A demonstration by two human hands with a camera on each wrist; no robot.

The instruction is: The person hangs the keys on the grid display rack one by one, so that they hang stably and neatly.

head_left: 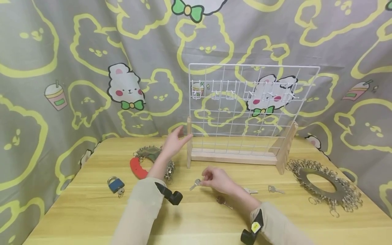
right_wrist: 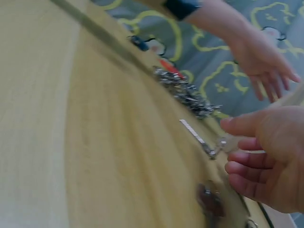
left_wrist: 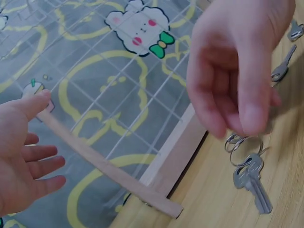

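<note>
My left hand (head_left: 174, 143) reaches to the left wooden post (head_left: 189, 144) of a white wire grid rack (head_left: 235, 117). Its fingers are spread and relaxed, with the thumb right by the post. Low over the table, my right hand (head_left: 218, 179) has its fingers curled, pinching a ring of a small bunch of keys (head_left: 195, 184). The left wrist view shows the key rings (left_wrist: 247, 150) directly beneath the fingertips and silver keys (left_wrist: 255, 183) below them. Part of the ring is hidden by the fingertips.
Single keys (head_left: 276, 189) lie right of my right hand, and a brownish key (head_left: 224, 201) lies under that forearm. A blue padlock (head_left: 116, 185) is at left. Near the left forearm sits a ring-laden loop with a red part (head_left: 137, 168); another ring-edged plate (head_left: 301, 175) lies at right.
</note>
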